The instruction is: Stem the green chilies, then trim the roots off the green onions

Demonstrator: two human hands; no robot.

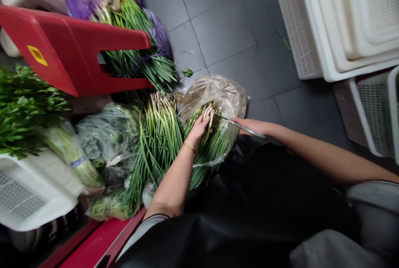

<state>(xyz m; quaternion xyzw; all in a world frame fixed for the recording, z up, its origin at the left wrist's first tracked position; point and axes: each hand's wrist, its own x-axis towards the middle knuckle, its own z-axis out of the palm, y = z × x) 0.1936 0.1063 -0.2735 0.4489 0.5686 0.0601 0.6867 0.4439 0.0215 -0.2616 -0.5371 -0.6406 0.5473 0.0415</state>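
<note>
In the head view, the left hand's fingers [202, 123] were closed around the pale root ends of green onions [215, 141] lying in an open clear plastic bag [215, 89], and the right hand's fingers [245, 124] gripped scissors [249, 130] whose blades reached to those roots. A loose pile of green onions [162, 126] lay just beside the bag, toward the left of the view, with a red stool [75, 52] beyond it and stacked white baskets [307, 39] well apart on the right.
</note>
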